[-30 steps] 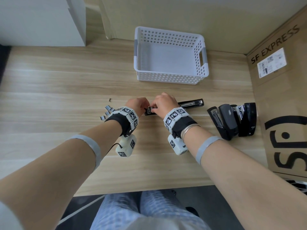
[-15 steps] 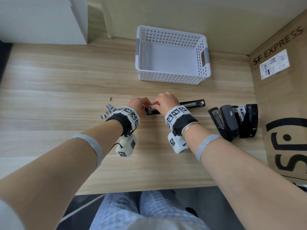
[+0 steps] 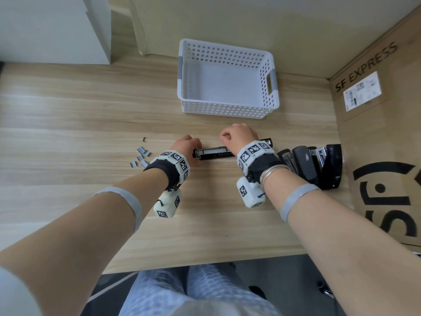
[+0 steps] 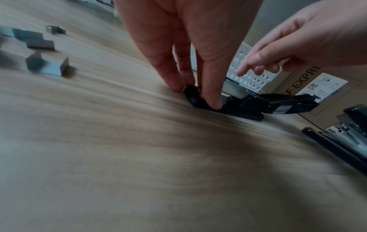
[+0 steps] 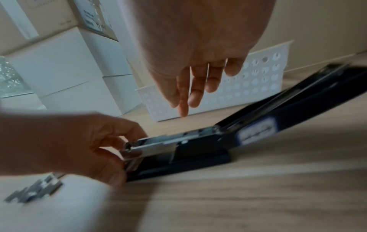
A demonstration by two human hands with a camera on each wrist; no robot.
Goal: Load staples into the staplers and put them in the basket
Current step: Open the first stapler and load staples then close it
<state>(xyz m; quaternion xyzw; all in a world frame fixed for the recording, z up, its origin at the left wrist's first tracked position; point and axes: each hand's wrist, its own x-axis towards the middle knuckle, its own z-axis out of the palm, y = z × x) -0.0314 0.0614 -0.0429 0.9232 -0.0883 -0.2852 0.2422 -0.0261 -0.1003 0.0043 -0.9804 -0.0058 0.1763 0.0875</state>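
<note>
A black stapler [image 3: 214,153] lies folded open on the wooden table, its metal staple channel [image 5: 155,143] facing up. My left hand [image 3: 184,144] pinches the stapler's front end between thumb and fingers [image 4: 213,102]. My right hand [image 3: 237,136] hovers just above the stapler's middle, its fingers [image 5: 191,97] loosely hanging and holding nothing. Several loose staple strips [image 3: 141,156] lie on the table left of my left hand. The white perforated basket [image 3: 227,108] stands behind the stapler with nothing in it.
Two more black staplers [image 3: 314,165] lie open to the right, against a cardboard box [image 3: 376,133] that walls off the right side. White boxes [image 3: 52,28] stand at the far left. The table edge runs close in front of me.
My right hand has let go of the stapler's front end and lifted up and to the right, uncovering the staple channel. My left hand has stayed on the front end.
</note>
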